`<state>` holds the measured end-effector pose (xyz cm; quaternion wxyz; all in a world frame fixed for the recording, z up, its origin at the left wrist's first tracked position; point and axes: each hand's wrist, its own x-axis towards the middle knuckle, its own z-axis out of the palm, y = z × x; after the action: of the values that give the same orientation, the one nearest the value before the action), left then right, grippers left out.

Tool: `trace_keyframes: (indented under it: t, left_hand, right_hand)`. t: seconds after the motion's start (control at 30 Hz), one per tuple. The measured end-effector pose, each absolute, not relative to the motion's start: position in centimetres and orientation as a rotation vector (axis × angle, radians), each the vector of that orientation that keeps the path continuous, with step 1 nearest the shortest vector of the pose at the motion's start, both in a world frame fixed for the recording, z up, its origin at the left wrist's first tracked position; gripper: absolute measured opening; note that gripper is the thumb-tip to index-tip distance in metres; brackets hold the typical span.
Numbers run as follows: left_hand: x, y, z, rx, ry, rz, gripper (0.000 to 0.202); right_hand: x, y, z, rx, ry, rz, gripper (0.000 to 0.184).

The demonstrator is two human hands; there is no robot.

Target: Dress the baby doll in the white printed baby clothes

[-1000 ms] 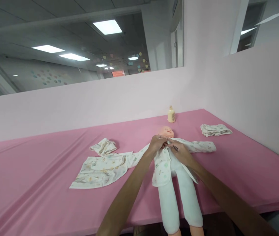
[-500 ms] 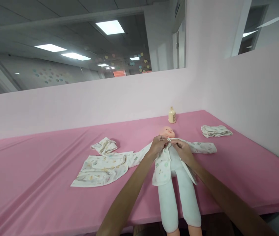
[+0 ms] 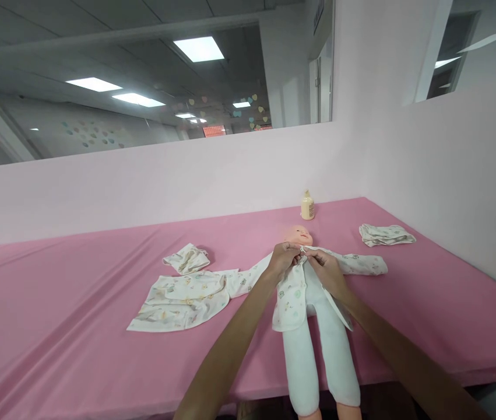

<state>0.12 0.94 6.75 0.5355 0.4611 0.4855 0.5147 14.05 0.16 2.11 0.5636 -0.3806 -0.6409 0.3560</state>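
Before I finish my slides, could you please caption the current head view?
A doll lies on a pink sheet, left hand and right hand pinching its shirt near the top.

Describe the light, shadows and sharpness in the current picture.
Head view: lamps glare in the glass; head view: a soft shadow beside the crumpled cloth; head view: the bottle's print is too small to read; head view: left hand and right hand fairly sharp, fine detail at the shirt unclear.
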Motion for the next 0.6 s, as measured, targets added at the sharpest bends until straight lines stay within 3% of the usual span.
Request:
trace_keyframes:
  t: [0.3, 0.6]
  left_hand:
    - [-0.3, 1.3, 6.7, 1.169, 1.169, 1.146, 0.002]
    - [-0.4, 2.2, 6.4, 1.17, 1.186, 1.083, 0.015]
  right_hand:
    - [14.0, -0.1, 2.2, -0.905, -1.581, 0.73, 0.02]
    - [14.1, 0.1, 2.2, -0.837, -1.634, 0.739, 0.017]
